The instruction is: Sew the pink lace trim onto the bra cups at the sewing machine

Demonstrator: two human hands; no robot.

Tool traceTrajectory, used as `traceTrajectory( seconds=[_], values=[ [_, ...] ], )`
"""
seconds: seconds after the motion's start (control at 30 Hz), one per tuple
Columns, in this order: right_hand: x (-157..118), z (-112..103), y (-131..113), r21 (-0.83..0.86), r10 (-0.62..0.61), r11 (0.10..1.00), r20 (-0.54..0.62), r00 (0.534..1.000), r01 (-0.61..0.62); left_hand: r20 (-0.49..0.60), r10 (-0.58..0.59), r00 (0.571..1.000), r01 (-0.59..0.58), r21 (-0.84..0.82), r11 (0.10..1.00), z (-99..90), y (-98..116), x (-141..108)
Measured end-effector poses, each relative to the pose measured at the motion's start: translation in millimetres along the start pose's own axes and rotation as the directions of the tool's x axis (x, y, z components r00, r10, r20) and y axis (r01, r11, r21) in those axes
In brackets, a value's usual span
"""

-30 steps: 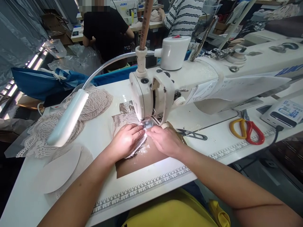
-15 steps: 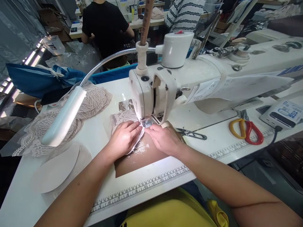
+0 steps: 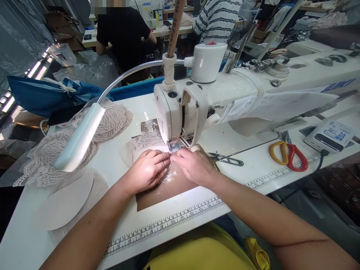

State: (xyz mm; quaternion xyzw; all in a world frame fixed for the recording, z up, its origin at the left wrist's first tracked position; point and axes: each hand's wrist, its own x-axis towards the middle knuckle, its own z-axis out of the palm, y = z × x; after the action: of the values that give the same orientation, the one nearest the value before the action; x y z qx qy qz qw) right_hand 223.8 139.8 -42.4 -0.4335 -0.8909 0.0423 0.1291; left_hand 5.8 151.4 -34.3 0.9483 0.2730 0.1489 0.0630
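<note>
At the lit needle of a white sewing machine [image 3: 170, 112], my left hand [image 3: 150, 168] lies curved over a pale lace piece [image 3: 147, 141], fingertips pressed together on its edge near the presser foot [image 3: 170, 148]. Its thumb is hidden. My right hand [image 3: 194, 165] comes in from the other side, thumb and forefinger closed on the edge of the same piece, close to my left fingertips. Most of the held edge is covered by my fingers. Beneath both hands is a brown, shiny sheet [image 3: 157, 198] on the white table.
Lace pieces [image 3: 109, 120] are stacked at left, beside a pale oval pad [image 3: 70, 202]. A lamp [image 3: 80, 138] overhangs them. To the right lie thread snips [image 3: 227, 159], scissors [image 3: 288, 155] and a white device [image 3: 329, 137]. Two people [image 3: 123, 41] sit beyond.
My left hand has turned slightly and covers the near part of the lace that showed before. The lace behind it sits a little farther left. My right hand has hardly moved.
</note>
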Motion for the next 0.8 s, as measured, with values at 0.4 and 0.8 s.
traceTrajectory(
  seconds=[0.4, 0.8],
  values=[
    [3.8, -1.0, -3.6, -0.018, 0.086, 0.996, 0.033, 0.996, -0.086, -0.031, -0.094, 0.995, 0.095, 0.047, 0.994, 6.6, 6.9, 6.7],
    [-5.4, -5.1, 1.5, 0.013, -0.051, 0.999, 0.074, 0.996, 0.050, -0.004, -0.068, 0.998, 0.068, 0.016, 0.998, 2.8, 4.8, 2.3]
  ],
)
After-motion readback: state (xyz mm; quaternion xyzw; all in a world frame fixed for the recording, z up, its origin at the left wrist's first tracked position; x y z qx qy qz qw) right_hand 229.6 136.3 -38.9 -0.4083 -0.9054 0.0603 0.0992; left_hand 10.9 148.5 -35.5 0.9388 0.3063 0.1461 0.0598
